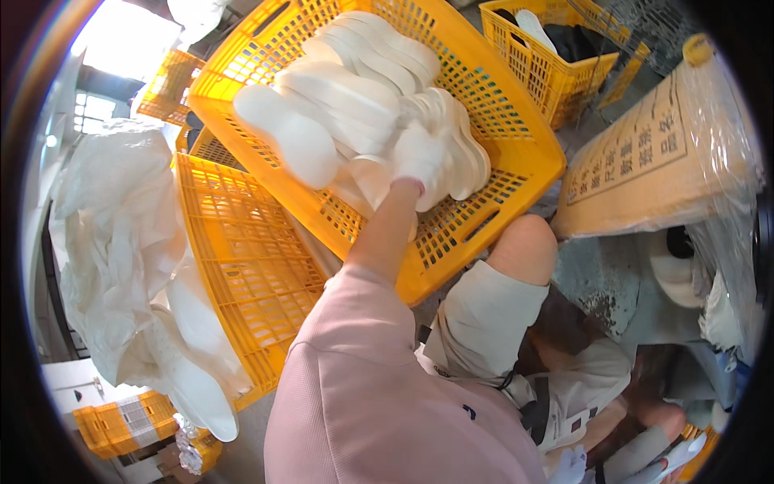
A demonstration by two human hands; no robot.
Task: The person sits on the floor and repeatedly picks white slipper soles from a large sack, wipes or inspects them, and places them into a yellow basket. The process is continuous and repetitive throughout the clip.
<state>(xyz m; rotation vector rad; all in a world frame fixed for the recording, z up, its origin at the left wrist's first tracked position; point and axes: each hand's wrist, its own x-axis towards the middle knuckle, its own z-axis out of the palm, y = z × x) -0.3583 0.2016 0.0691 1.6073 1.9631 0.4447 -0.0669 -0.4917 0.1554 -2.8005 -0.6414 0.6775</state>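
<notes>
My left hand (pixel 421 155), in a white glove, reaches into a large yellow plastic crate (pixel 528 153). Its fingers close around white shoe soles (pixel 463 145) standing in a row at the crate's near right side; the fingertips are partly hidden among them. More white soles (pixel 339 101) lie overlapping in stacks across the crate. At the lower edge, right of my pink top, a white glove (pixel 569 465) shows beside my legs, apparently my right hand; its fingers are too small and cut off to read.
Left of the crate stands another yellow crate (pixel 242 258) on its side, with crumpled white plastic wrapping (pixel 121 242) and large white soles (pixel 193 379) beside it. A tan printed sack (pixel 637 153) leans at right. Farther back, a smaller yellow crate (pixel 556 73) holds dark and white items.
</notes>
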